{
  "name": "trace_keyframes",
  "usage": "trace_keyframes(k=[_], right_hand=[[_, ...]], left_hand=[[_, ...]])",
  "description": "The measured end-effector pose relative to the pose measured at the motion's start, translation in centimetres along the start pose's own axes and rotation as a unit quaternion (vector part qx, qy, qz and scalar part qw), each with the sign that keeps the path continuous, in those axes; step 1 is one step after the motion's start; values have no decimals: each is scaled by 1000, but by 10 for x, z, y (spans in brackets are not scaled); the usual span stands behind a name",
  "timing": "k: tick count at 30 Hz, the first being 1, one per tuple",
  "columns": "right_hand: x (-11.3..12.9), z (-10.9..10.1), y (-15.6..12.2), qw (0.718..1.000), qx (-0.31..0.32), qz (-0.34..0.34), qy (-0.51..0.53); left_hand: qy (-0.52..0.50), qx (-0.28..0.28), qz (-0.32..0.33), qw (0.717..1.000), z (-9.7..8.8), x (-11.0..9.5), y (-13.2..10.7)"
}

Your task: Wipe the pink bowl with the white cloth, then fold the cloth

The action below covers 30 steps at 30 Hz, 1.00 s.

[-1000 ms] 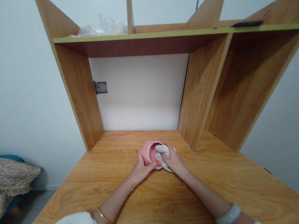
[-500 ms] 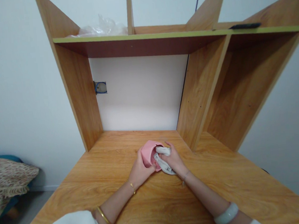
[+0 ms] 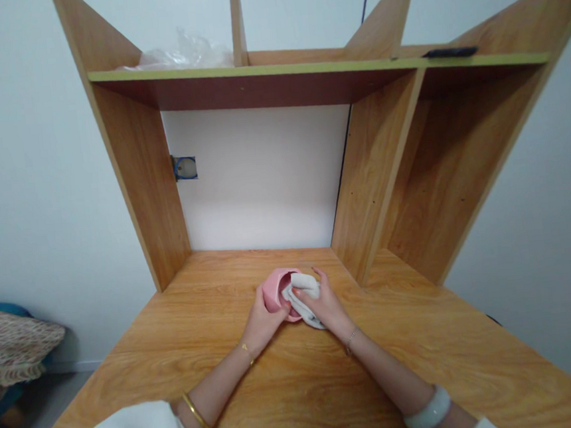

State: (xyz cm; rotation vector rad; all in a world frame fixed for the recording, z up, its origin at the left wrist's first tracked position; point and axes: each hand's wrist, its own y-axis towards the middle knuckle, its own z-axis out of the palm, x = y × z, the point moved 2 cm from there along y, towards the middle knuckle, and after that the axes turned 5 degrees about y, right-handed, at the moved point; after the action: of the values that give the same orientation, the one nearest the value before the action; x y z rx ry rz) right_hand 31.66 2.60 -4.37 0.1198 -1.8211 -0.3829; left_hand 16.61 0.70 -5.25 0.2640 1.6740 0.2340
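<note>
A pink pot-like container (image 3: 274,291) with angled sides is tipped so its opening faces right, above the wooden desk (image 3: 300,386). My left hand (image 3: 262,322) is closed round its left side, thumb at the lower rim. In my right hand (image 3: 327,301) is a bunched white cloth (image 3: 305,283), pinched between thumb and fingers. Part of the cloth lies in the mouth of the container, and a fold hangs below. The inside of the container is mostly hidden by the cloth.
Behind the desk stands a wooden shelf unit (image 3: 364,194) with a green-edged shelf (image 3: 253,70). Clear plastic (image 3: 186,53) and a dark flat object (image 3: 450,53) lie on that shelf. An open wall socket box (image 3: 185,168) shows at back left. A patterned throw (image 3: 17,341) hangs at far left.
The whole view has shifted slightly, so everything sits a little further left. My right hand has turned the cloth a bit at the container's mouth. Both holds are kept.
</note>
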Motion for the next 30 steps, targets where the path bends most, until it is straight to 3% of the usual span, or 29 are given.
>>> trace_keyframes(k=[4,8,15,20,25,30], right_hand=[[-1,3,-2,999,26,18,-7],[-12,4,3,999,35,27,-24],[-21,1,14,999,-10,18,-39],[-12,-3,13,997,-24,26,-73],[6,-4,8,992,-19,15,-127],[29,-6,-3,978,-9,-44,-203]], left_hand=[[-9,-20,-18,1000,2,9,7],[-8,-2,3,1000,2,9,7],[7,28,17,999,4,1,2],[140,19,21,990,-2,-15,-4],[321,29,56,945,-16,-45,-8],[330,14,85,940,-23,-52,-10]])
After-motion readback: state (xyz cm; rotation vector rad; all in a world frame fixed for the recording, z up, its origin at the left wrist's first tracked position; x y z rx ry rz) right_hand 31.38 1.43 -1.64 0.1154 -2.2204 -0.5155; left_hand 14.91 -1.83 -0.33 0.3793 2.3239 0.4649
